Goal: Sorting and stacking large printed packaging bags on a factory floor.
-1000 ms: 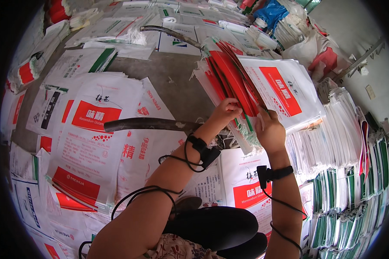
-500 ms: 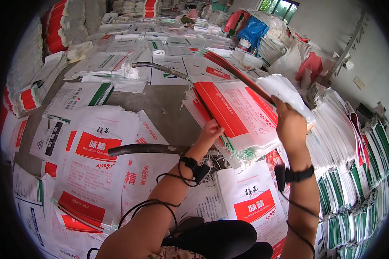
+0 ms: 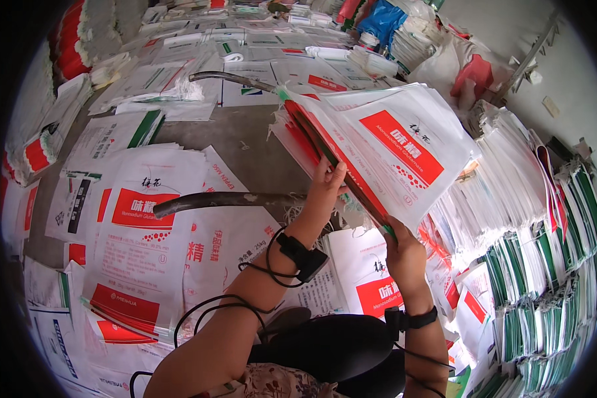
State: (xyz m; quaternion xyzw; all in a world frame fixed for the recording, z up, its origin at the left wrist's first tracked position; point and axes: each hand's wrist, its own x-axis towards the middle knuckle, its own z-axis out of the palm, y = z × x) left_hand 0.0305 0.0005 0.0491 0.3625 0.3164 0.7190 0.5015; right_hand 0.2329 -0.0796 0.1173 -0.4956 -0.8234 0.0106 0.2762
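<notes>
At the folded edge of a tilted bundle of white-and-red printed woven sacks [image 3: 438, 142], we see the left hand [image 3: 328, 180] with thumb and forefinger nearly together; whether they pinch the edge, we cannot tell. The right hand [image 3: 406, 257] is closed on the bundle's near end, to the right of and below the left fingers. The bundle spreads up and right from both sets of fingers. Just left of the left fingers we see a dark curved bar [image 3: 232, 201]; beyond it lie flat printed sacks [image 3: 136, 255]. Well right of the right fingers stand stacks of green-and-white folded sacks [image 3: 544, 272].
</notes>
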